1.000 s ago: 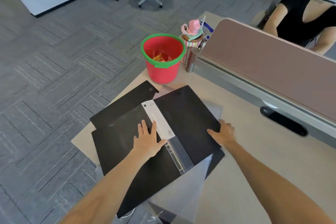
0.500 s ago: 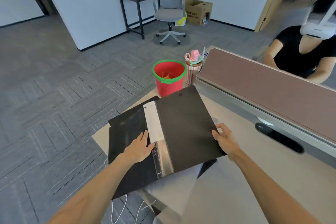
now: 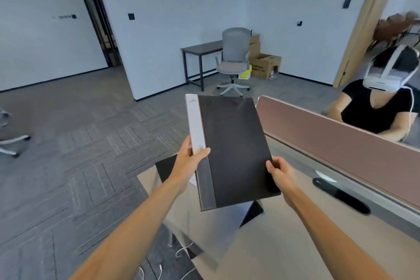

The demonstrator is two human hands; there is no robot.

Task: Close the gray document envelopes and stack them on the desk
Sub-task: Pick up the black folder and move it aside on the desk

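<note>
A dark gray document envelope [image 3: 234, 148] with a white spine strip is closed and held upright in the air above the desk [image 3: 284, 245]. My left hand [image 3: 189, 161] grips its left edge at the white strip. My right hand [image 3: 280, 170] holds its lower right edge. Under it, a second dark envelope [image 3: 167, 168] lies on the desk's far left corner, mostly hidden, with one corner [image 3: 252, 213] showing below the raised one. A pale gray sheet [image 3: 204, 234] lies at the desk's near edge.
A brown desk divider [image 3: 336, 141] runs along the right, with a person in a headset [image 3: 384, 102] seated behind it. A black slot-shaped object [image 3: 341, 195] lies below the divider. White cables [image 3: 181, 254] hang off the desk's left edge. An office chair [image 3: 233, 61] stands far back.
Both hands lifted the envelope off the desk and raised it upright. The view tilted up, so the red bucket dropped out of sight behind the envelope.
</note>
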